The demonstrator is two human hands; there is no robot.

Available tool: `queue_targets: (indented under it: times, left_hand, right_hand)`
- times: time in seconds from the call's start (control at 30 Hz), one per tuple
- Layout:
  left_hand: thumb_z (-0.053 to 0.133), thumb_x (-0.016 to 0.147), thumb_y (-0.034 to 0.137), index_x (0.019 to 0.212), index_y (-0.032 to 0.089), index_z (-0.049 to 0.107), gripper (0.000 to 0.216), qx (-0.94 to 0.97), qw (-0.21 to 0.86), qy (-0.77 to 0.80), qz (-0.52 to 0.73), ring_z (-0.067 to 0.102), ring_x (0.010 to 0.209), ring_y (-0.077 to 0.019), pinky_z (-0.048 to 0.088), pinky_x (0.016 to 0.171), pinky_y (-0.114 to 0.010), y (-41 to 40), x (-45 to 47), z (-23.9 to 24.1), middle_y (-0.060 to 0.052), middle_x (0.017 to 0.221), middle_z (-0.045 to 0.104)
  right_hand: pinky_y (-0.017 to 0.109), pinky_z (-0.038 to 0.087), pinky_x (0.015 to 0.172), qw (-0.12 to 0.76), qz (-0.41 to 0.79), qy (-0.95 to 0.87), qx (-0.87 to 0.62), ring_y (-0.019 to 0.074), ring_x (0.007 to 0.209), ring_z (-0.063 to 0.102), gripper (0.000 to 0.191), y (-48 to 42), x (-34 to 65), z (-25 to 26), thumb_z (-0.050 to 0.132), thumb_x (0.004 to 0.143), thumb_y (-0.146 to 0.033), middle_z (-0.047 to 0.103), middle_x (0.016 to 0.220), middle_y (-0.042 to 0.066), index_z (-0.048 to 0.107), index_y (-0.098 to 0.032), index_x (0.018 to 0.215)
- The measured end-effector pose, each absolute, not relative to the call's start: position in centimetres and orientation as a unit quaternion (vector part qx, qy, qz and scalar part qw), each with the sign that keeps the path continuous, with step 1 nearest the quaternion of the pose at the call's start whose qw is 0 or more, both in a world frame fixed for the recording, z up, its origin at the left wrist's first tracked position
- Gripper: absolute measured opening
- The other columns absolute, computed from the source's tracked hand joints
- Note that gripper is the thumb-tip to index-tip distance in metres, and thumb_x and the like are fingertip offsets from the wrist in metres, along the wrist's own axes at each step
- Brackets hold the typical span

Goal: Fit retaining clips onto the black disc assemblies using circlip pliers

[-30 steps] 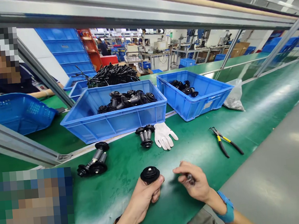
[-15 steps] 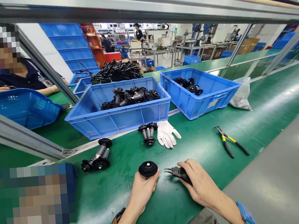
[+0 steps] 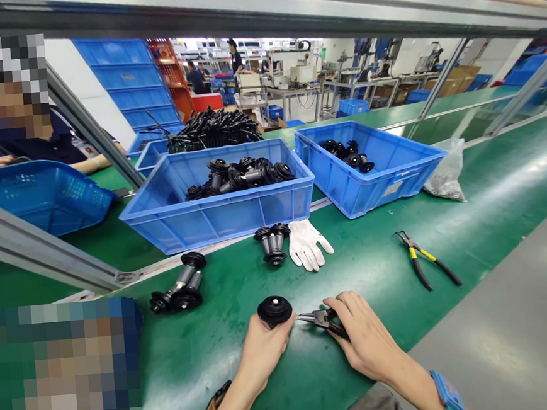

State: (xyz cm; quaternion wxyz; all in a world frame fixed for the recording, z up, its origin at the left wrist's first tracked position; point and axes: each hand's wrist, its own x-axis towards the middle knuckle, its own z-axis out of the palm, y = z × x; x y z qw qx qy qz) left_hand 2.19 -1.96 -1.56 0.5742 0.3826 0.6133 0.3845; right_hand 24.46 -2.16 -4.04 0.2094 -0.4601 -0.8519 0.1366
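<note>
My left hand (image 3: 266, 348) is wrapped round a black round-capped part (image 3: 275, 309), held upright on the green belt near its front edge. My right hand (image 3: 360, 337) grips black pliers (image 3: 316, 318) whose thin tips point left, a short gap from the part's cap. Beyond them lie two black shaft parts (image 3: 178, 291) and a small cluster of like parts (image 3: 271, 243) beside a white glove (image 3: 307, 243).
Two blue bins (image 3: 217, 216) (image 3: 381, 187) hold more black parts. Yellow-handled pliers (image 3: 425, 266) lie to the right, a plastic bag (image 3: 444, 176) behind them. A person sits at far left behind a blue basket (image 3: 36, 198). Metal frame rails cross overhead and at left.
My right hand went from pinching a small item to holding black pliers, and brought their tips leftward toward the part's cap. The left hand kept its hold.
</note>
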Motion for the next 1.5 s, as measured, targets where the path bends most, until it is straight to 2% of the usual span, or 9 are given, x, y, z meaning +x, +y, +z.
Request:
queue_targets:
  times: [0.43,0.9,1.5]
  left_hand:
    - [0.075,0.069,0.065,0.058,0.022,0.042,0.055,0.394,0.574,0.607,0.383,0.033,0.044,-0.0084,0.024,0.046,-0.024,-2.1,2.1,-2.2,0.006,0.046,0.040]
    - [0.075,0.071,0.064,0.058,0.023,0.042,0.054,0.391,0.579,0.604,0.383,0.031,0.044,-0.0076,0.024,0.046,-0.024,-2.0,2.0,-2.5,0.007,0.046,0.038]
    - [0.072,0.067,0.071,0.058,0.023,0.040,0.059,0.394,0.586,0.607,0.365,0.031,0.045,-0.0071,0.025,0.046,-0.023,-2.2,2.2,-1.9,0.007,0.047,0.038]
  right_hand:
    - [0.044,0.047,0.081,0.211,0.136,-0.854,-0.456,0.0280,0.095,0.050,0.042,-2.1,24.6,-4.1,0.051,0.093,-0.014,0.053,0.112,0.013,0.045,-0.020,0.134]
    - [0.043,0.046,0.081,0.220,0.143,-0.847,-0.463,0.0275,0.096,0.048,0.045,-2.4,24.6,-4.7,0.050,0.090,-0.009,0.052,0.112,0.012,0.046,-0.020,0.133]
    - [0.044,0.044,0.081,0.216,0.139,-0.849,-0.461,0.0275,0.096,0.046,0.049,-2.5,24.5,-4.7,0.048,0.088,-0.005,0.050,0.113,0.012,0.044,-0.018,0.135]
